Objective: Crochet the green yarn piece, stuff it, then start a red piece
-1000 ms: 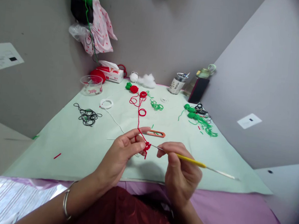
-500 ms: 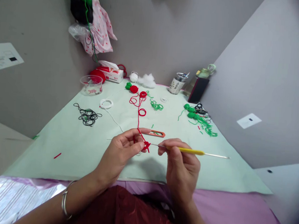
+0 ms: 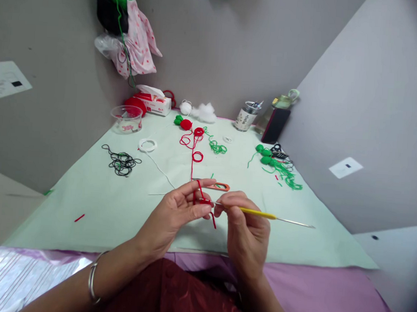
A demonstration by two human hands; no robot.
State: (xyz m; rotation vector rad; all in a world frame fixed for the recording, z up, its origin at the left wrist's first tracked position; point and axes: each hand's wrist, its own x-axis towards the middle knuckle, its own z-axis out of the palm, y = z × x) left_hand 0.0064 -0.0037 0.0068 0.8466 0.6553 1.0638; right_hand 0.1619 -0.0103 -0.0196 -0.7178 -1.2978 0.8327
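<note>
My left hand (image 3: 180,208) pinches a small red crochet piece (image 3: 205,203) between thumb and fingers. Red yarn (image 3: 192,167) runs from the table up over its raised index finger. My right hand (image 3: 244,229) is closed around the yellow handle of a crochet hook (image 3: 258,212), held like a pen. The hook's thin tip reaches into the red piece at my left fingertips. A short red yarn tail hangs below the piece. An orange-handled cutter (image 3: 222,187) lies on the table just beyond my hands.
Black yarn (image 3: 121,162), a white yarn ring (image 3: 147,145) and a clear tub (image 3: 126,120) are at left. A red ball with green top (image 3: 185,124) and white stuffing (image 3: 204,112) lie at back. Green crochet pieces (image 3: 267,155), scissors (image 3: 279,152), a phone (image 3: 276,125) and a pen can (image 3: 245,118) are at right.
My right hand has moved left, bringing the hook's tip into the red piece. My left hand has tilted slightly, and the yarn tail now hangs further right and lower.
</note>
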